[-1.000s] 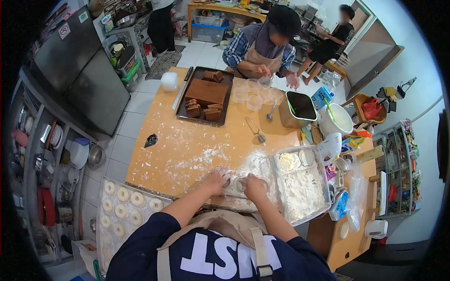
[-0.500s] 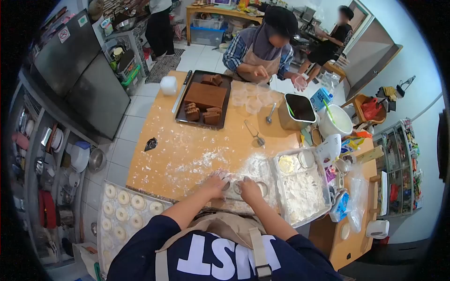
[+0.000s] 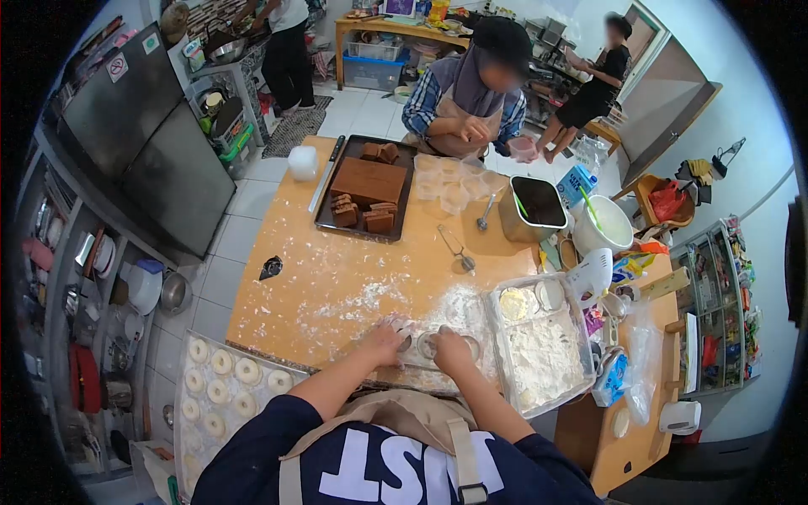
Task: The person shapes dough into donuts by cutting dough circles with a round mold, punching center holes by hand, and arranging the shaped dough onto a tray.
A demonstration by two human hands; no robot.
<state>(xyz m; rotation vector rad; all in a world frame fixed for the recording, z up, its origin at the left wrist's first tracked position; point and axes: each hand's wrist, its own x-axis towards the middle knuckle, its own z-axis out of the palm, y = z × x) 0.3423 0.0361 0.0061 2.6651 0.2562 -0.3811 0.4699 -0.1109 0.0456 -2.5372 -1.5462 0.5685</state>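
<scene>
My left hand rests low over the floured front edge of the table, fingers curved forward, beside a small dark round thing. Whatever it may hold is too small to make out. Close by on the right, my right hand is closed, its fingertips on a thin ring that looks like a round cutter. Another round outline shows at the right side of that hand. Loose flour lies just beyond it. To the left, ring-shaped doughnuts sit in rows on a tray.
A bin of flour with pale dough rounds stands at my right. Ahead are a dark tray of chocolate cake, a knife, a small strainer, a spoon and clear cups. A co-worker stands across the table.
The view has tilted slightly. My hands stay almost in place at the front edge. The co-worker's hand with a clear cup has shifted a little to the left.
</scene>
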